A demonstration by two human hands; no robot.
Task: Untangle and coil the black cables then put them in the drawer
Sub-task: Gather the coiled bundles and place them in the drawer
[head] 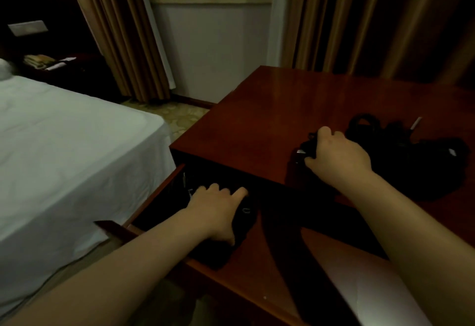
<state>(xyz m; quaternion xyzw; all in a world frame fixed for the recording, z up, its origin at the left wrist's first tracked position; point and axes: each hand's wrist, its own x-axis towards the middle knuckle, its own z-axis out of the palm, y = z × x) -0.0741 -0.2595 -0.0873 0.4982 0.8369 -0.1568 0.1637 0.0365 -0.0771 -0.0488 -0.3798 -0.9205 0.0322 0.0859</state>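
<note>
The drawer point(144, 212) of the reddish wooden desk point(257, 120) stands pulled out at lower left. Inside it, my left hand point(216, 210) rests on a coiled black cable bundle point(244, 220), fingers curled over it. On the desktop my right hand point(336, 153) grips another black cable bundle point(307, 149) with a small silver plug showing at its left end. A tangled heap of black cables point(401, 145) lies just right of that hand, with a white-tipped connector sticking up behind it.
A bed with a white sheet point(64, 151) sits close on the left of the drawer. Brown curtains point(123, 30) and a window hang behind the desk. A phone point(38, 61) rests on a dark nightstand at far left.
</note>
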